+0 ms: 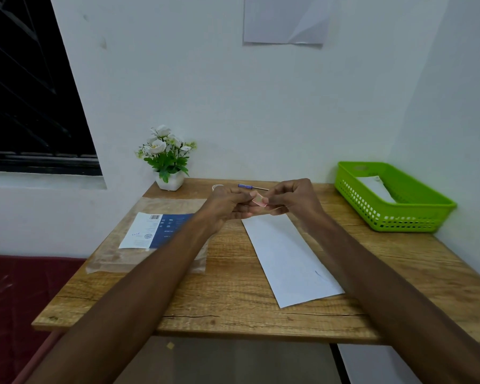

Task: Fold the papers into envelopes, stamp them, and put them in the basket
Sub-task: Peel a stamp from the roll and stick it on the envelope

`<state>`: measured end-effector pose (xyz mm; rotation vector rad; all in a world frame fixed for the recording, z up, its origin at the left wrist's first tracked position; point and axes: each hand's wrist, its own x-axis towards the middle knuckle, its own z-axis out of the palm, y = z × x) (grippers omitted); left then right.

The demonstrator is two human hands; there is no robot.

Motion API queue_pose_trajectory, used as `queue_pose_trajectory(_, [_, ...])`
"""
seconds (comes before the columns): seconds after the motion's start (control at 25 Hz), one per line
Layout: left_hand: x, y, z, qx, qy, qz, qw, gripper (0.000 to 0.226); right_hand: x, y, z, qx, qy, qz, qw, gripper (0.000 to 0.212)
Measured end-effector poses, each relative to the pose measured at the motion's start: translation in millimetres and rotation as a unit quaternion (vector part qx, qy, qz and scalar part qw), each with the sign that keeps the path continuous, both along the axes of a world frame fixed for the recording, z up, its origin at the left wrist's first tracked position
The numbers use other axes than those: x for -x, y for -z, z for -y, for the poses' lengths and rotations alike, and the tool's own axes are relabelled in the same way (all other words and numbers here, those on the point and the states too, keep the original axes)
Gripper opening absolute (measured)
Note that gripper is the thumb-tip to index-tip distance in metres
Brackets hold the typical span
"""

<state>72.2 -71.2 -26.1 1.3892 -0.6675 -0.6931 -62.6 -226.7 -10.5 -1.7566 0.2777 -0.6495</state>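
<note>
A small pink stamp (pixel 258 202) is pinched between my left hand (pixel 227 205) and my right hand (pixel 291 196), both raised above the far middle of the wooden table (pixel 233 300). Just below them lies a folded white paper envelope (pixel 288 256), slanting toward the near right. The green plastic basket (pixel 416 214) stands at the table's far right corner with a white folded paper (pixel 374 187) inside it.
A clear plastic sleeve with a blue-and-white label (pixel 155 231) lies on the left of the table. A white pot of artificial flowers (pixel 168 162), a small round cap (pixel 217 186) and a blue pen (pixel 250 186) sit by the wall. The wall is close on the right.
</note>
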Motion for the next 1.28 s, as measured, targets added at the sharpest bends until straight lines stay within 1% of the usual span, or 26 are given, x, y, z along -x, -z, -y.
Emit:
queue_pose_trajectory(0.08, [7,-2,7,-0.01,0.017,0.021,1.0,0.016,8,-1,6,-0.035,0.011,-0.022,0.999,0.018])
queue_pose_trajectory(0.16, [14,-5,15,-0.03,0.029,0.047,0.998,0.021,15,-1,15,-0.068,0.035,-0.049,0.996,0.017])
queue_pose_trajectory(0.28, [24,-5,35,-0.057,-0.015,0.097,0.994,0.019,17,7,28,-0.139,0.138,-0.076,0.978,0.013])
queue_pose_trajectory(0.36, [29,-1,44,-0.083,-0.063,0.15,0.983,0.025,14,14,33,-0.193,0.207,-0.079,0.956,0.02])
queue_pose_trajectory(0.4, [29,3,46,-0.093,-0.084,0.2,0.972,0.027,12,17,35,-0.212,0.23,-0.074,0.947,0.024])
queue_pose_trajectory(0.48, [24,9,47,-0.104,-0.109,0.328,0.933,0.027,7,22,37,-0.227,0.251,-0.066,0.939,0.026])
queue_pose_trajectory(0.52, [22,12,47,-0.11,-0.11,0.378,0.913,0.026,5,23,38,-0.227,0.254,-0.067,0.938,0.025])
queue_pose_trajectory(0.56, [19,13,45,-0.117,-0.105,0.408,0.899,0.025,3,24,37,-0.225,0.252,-0.071,0.939,0.024])
queue_pose_trajectory(0.6, [18,14,44,-0.125,-0.095,0.418,0.895,0.024,2,26,36,-0.223,0.249,-0.079,0.939,0.023])
queue_pose_trajectory(0.72, [17,16,42,-0.13,-0.057,0.41,0.901,0.025,2,26,29,-0.218,0.233,-0.093,0.943,0.019])
queue_pose_trajectory(0.8, [20,17,44,-0.142,-0.046,0.427,0.892,0.025,4,24,27,-0.224,0.22,-0.092,0.945,0.017])
queue_pose_trajectory(0.88, [21,18,47,-0.163,-0.046,0.448,0.878,0.025,5,23,23,-0.223,0.208,-0.099,0.947,0.022])
queue_pose_trajectory(1.0, [20,20,50,-0.17,-0.053,0.461,0.869,0.023,5,26,20,-0.192,0.2,-0.119,0.953,0.035])
queue_pose_trajectory(1.08, [20,22,52,-0.165,-0.066,0.46,0.87,0.023,4,28,19,-0.175,0.214,-0.12,0.954,0.037])
queue_pose_trajectory(1.28, [20,25,50,-0.144,-0.082,0.462,0.871,0.03,2,34,17,-0.105,0.252,-0.136,0.952,0.027])
